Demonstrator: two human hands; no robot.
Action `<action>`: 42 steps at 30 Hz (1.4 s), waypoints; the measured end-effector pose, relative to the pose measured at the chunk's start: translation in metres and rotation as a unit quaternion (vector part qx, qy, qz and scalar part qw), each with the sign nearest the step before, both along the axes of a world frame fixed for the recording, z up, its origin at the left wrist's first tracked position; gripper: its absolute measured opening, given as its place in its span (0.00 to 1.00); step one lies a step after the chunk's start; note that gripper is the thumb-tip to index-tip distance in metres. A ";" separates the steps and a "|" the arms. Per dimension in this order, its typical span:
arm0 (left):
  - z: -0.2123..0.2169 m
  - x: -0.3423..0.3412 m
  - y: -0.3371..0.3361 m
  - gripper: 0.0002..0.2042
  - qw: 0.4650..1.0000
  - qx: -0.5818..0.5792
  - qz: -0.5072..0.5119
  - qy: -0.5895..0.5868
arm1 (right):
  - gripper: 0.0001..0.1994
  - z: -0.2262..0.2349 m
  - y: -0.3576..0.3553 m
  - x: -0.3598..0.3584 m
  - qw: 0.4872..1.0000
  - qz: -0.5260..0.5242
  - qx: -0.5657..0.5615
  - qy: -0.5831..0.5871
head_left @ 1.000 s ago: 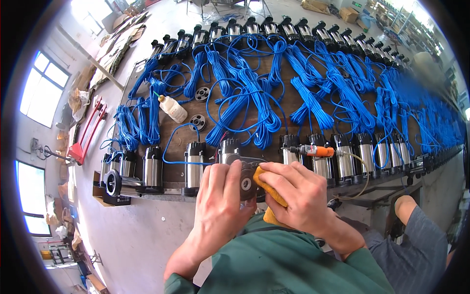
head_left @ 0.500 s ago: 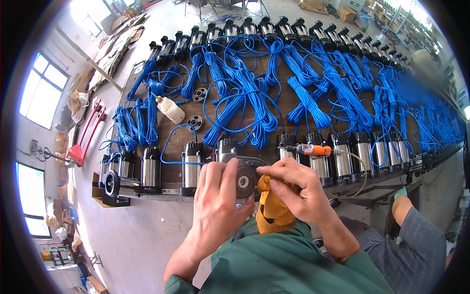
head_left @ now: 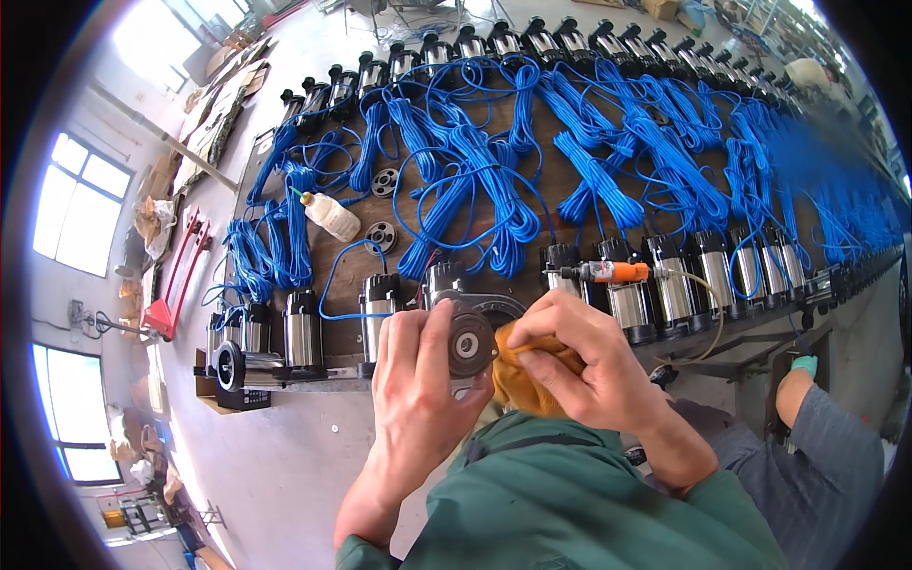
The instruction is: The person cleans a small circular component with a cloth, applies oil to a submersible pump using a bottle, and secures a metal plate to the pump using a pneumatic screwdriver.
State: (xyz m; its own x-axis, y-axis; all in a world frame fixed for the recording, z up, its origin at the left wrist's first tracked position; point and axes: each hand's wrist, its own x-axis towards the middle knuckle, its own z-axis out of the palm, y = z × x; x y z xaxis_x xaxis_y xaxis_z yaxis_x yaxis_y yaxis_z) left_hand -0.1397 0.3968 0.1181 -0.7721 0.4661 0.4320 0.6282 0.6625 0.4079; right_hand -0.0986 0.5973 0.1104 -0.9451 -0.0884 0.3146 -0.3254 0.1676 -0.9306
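My left hand (head_left: 418, 380) is closed around a dark round disc-shaped part (head_left: 457, 366) with a pale metal ring at its centre. Its face is turned up toward me. Fingers curled in a pinch, my right hand (head_left: 598, 366) grips a yellow-orange cloth or glove (head_left: 522, 385) against the disc's right edge. Part of the cloth is hidden behind that hand. Just beyond the disc are a black curved rim (head_left: 494, 304) and a steel pump cylinder (head_left: 445, 280) at the table's near edge.
Steel pump cylinders (head_left: 304, 328) line both long table edges. Coiled blue cables (head_left: 494, 204) lie between them, with a white bottle (head_left: 331, 217) at left. An orange air screwdriver (head_left: 613, 273) with a hose rests right of my hands. A co-worker's grey sleeve (head_left: 826, 427) is at far right.
My view has shifted slightly, and the disc has tilted a little. The cloth has been drawn up closer to the disc, with less of it hanging below my right hand.
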 end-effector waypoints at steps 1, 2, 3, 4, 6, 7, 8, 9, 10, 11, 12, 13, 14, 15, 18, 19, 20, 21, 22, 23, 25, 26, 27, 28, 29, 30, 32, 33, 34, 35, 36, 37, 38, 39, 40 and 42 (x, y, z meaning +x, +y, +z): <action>0.000 0.000 0.000 0.33 1.000 -0.004 -0.003 -0.002 | 0.11 -0.003 0.000 -0.003 0.997 -0.018 0.042 0.059; 0.001 -0.001 0.000 0.33 1.000 -0.006 -0.005 -0.001 | 0.12 -0.004 -0.002 -0.003 0.995 -0.034 0.064 0.062; 0.002 -0.001 0.001 0.33 1.000 -0.009 -0.006 0.001 | 0.12 -0.005 -0.005 -0.003 0.993 -0.049 0.086 0.064; 0.002 -0.001 0.001 0.33 1.000 -0.012 -0.008 0.002 | 0.13 -0.005 -0.007 -0.004 0.990 -0.064 0.109 0.067; 0.001 -0.001 0.002 0.34 1.000 -0.013 -0.002 0.002 | 0.15 -0.008 -0.013 -0.008 0.980 -0.095 0.138 0.108; 0.001 -0.002 0.002 0.34 1.000 -0.012 -0.003 0.001 | 0.15 -0.010 -0.015 -0.009 0.978 -0.101 0.139 0.120; 0.000 -0.002 0.002 0.34 1.000 -0.012 -0.004 0.000 | 0.15 -0.010 -0.017 -0.011 0.975 -0.107 0.141 0.131; 0.000 -0.002 0.002 0.34 1.000 -0.012 -0.002 0.002 | 0.15 -0.007 -0.022 -0.010 0.980 -0.124 0.115 0.105; -0.001 -0.002 0.002 0.34 1.000 -0.012 0.000 0.003 | 0.14 -0.008 -0.023 -0.009 0.981 -0.116 0.117 0.098; -0.002 -0.003 0.002 0.34 1.000 -0.012 0.001 0.005 | 0.14 -0.010 -0.024 -0.009 0.983 -0.109 0.118 0.092; -0.002 -0.003 0.003 0.34 1.000 -0.014 0.001 0.009 | 0.14 -0.011 -0.024 -0.010 0.984 -0.101 0.120 0.087; -0.002 -0.003 0.004 0.33 1.000 -0.015 0.000 0.013 | 0.11 -0.010 -0.026 -0.011 0.980 -0.116 0.132 0.092; -0.002 -0.003 0.005 0.33 1.000 -0.016 -0.001 0.017 | 0.11 -0.012 -0.030 -0.012 0.977 -0.131 0.135 0.102; -0.002 -0.002 0.007 0.33 1.000 -0.017 -0.001 0.018 | 0.11 -0.015 -0.032 -0.015 0.973 -0.146 0.139 0.114; -0.002 -0.004 0.006 0.36 0.999 -0.031 -0.023 0.017 | 0.10 -0.015 -0.038 -0.017 0.971 -0.139 0.144 0.132; -0.003 -0.004 0.004 0.36 0.999 -0.037 -0.027 0.020 | 0.10 -0.014 -0.039 -0.017 0.972 -0.128 0.143 0.137; -0.002 -0.004 0.004 0.36 0.999 -0.041 -0.029 0.020 | 0.10 -0.014 -0.039 -0.018 0.973 -0.118 0.141 0.140; -0.001 -0.004 0.003 0.36 0.998 -0.044 -0.032 0.020 | 0.10 -0.015 -0.038 -0.018 0.974 -0.108 0.139 0.143; -0.001 -0.005 0.003 0.36 0.998 -0.047 -0.034 0.020 | 0.09 -0.015 -0.037 -0.019 0.975 -0.098 0.138 0.146; -0.001 -0.005 0.002 0.35 0.998 -0.048 -0.035 0.017 | 0.09 -0.015 -0.034 -0.018 0.977 -0.081 0.146 0.134; -0.003 -0.006 0.004 0.35 0.998 -0.045 -0.041 0.014 | 0.09 -0.015 -0.026 -0.014 0.980 -0.045 0.164 0.106; -0.004 -0.006 0.005 0.35 0.998 -0.044 -0.044 0.012 | 0.09 -0.015 -0.024 -0.014 0.977 -0.054 0.180 0.104; -0.006 -0.006 0.006 0.34 0.998 -0.042 -0.045 0.017 | 0.09 -0.015 -0.022 -0.014 0.974 -0.063 0.195 0.101; -0.006 -0.005 0.007 0.34 0.998 -0.043 -0.047 0.015 | 0.08 -0.015 -0.020 -0.014 0.970 -0.072 0.211 0.098; -0.006 -0.005 0.008 0.34 0.998 -0.045 -0.048 0.013 | 0.08 -0.014 -0.021 -0.017 0.967 -0.090 0.214 0.101; -0.005 -0.005 0.010 0.34 0.998 -0.046 -0.052 0.011 | 0.08 -0.014 -0.024 -0.018 0.967 -0.099 0.205 0.111; -0.005 -0.006 0.012 0.34 0.997 -0.050 -0.054 0.018 | 0.08 -0.017 -0.028 -0.020 0.967 -0.116 0.186 0.131; -0.007 -0.008 0.010 0.34 0.997 -0.052 -0.055 0.017 | 0.07 -0.018 -0.028 -0.019 0.976 -0.082 0.160 0.124; -0.007 -0.008 0.010 0.34 0.997 -0.054 -0.055 0.015 | 0.07 -0.019 -0.027 -0.018 0.977 -0.073 0.159 0.120; -0.007 -0.009 0.010 0.35 0.997 -0.054 -0.055 0.010 | 0.07 -0.021 -0.025 -0.017 0.978 -0.065 0.158 0.117; -0.007 -0.008 0.010 0.35 0.997 -0.058 -0.053 0.011 | 0.07 -0.023 -0.023 -0.015 0.980 -0.054 0.156 0.113; -0.007 -0.008 0.010 0.35 0.997 -0.063 -0.052 0.013 | 0.06 -0.023 -0.019 -0.014 0.981 -0.048 0.164 0.093; -0.008 -0.007 0.011 0.35 0.996 -0.067 -0.050 0.014 | 0.06 -0.024 -0.019 -0.016 0.978 -0.063 0.174 0.094; -0.010 -0.007 0.012 0.34 0.996 -0.063 -0.055 0.009 | 0.06 -0.024 -0.019 -0.017 0.975 -0.079 0.185 0.095; -0.011 -0.007 0.013 0.35 0.996 -0.064 -0.056 0.011 | 0.06 -0.025 -0.019 -0.018 0.971 -0.096 0.197 0.096; -0.011 -0.007 0.014 0.35 0.996 -0.067 -0.057 0.015 | 0.06 -0.027 -0.022 -0.020 0.973 -0.094 0.176 0.114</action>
